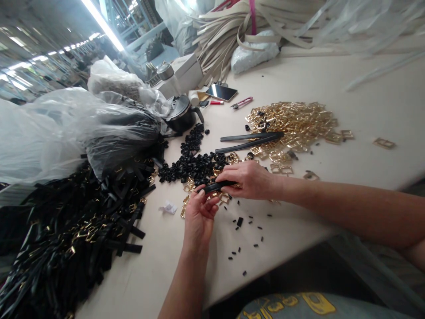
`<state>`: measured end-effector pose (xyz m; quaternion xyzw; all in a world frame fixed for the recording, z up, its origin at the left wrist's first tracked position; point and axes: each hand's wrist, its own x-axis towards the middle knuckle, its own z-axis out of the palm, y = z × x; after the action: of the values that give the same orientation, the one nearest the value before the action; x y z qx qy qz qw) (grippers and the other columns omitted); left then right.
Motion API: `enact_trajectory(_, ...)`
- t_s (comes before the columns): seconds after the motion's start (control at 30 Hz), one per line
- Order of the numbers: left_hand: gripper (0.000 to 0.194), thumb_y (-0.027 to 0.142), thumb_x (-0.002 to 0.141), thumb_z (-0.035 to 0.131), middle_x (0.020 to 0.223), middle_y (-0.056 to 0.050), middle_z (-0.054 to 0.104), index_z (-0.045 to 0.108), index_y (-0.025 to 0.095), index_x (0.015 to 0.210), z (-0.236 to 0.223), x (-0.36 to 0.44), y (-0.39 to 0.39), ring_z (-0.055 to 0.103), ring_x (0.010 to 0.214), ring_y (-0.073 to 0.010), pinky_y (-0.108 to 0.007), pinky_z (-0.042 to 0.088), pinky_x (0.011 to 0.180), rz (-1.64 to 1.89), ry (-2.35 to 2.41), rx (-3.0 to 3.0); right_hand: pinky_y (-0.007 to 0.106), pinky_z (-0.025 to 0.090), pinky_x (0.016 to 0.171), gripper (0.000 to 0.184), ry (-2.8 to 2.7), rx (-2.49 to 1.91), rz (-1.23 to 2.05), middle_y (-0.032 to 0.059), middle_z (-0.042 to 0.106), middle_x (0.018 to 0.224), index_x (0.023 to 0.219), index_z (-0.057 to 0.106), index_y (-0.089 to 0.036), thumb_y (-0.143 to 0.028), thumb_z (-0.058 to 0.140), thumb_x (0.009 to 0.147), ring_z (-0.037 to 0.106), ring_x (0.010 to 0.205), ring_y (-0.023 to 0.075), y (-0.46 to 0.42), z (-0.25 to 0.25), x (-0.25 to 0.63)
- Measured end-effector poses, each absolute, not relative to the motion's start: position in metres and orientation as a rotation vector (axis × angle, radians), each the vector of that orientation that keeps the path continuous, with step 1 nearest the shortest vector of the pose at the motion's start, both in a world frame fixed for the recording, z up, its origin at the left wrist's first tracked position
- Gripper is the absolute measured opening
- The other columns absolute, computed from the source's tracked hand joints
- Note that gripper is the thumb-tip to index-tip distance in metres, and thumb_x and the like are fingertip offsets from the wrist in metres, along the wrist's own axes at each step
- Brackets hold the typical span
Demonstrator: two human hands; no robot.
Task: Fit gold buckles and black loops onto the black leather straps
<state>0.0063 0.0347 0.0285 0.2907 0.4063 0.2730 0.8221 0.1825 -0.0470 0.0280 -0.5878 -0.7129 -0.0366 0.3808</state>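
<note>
A short black strap stretches between my two hands over the table. My left hand pinches its left end between thumb and fingers. From the right, my right hand grips the other end, its fingertips lying along the top. Whether a buckle is on the strap under my right fingers is hidden. Just beyond my hands lies a heap of small black loops, with some gold buckles mixed in at its near edge. Two longer black straps rest beside a large pile of gold rectangular buckles.
Finished-looking black straps with gold buckles are heaped at left, below clear plastic bags. A dark lidded mug, a phone and pink thread snips stand or lie farther back. Beige strips fill the back; black scraps dot the near table.
</note>
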Motion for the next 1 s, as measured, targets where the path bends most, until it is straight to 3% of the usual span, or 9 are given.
enact_trajectory(0.57,0.035,0.032,0.071,0.077,0.086,-0.003,0.075,0.064,0.021,0.102,0.029,0.006,0.034,0.07,0.059,-0.0121,-0.016,0.05,0.049,0.592,0.834,0.812,0.023,0.041,0.06,0.019,-1.877,-1.522,-0.149,0.0033,0.068,0.082,0.096,0.068,-0.016,-0.024,0.052,0.09,0.059,0.068,0.0113,-0.047,0.032,0.186)
enact_trajectory(0.83,0.037,0.047,0.075,0.073,0.066,-0.005,0.071,0.067,0.013,0.087,0.025,0.003,0.038,0.063,0.048,-0.011,-0.017,0.045,0.046,0.632,0.894,1.252,0.026,0.027,0.054,0.03,-2.064,-1.625,-0.231,0.0011,0.066,0.071,0.089,0.067,-0.017,-0.029,0.042,0.099,0.052,0.058,0.0109,-0.05,0.033,0.195)
enact_trajectory(1.0,0.043,0.054,0.071,0.074,0.058,-0.002,0.067,0.063,0.013,0.078,0.021,0.005,0.041,0.059,0.042,-0.0096,-0.017,0.041,0.041,0.601,0.915,1.18,0.025,0.031,0.057,0.031,-2.082,-1.573,-0.194,0.002,0.069,0.081,0.098,0.067,-0.017,-0.043,0.051,0.096,0.057,0.065,0.0115,-0.051,0.033,0.193)
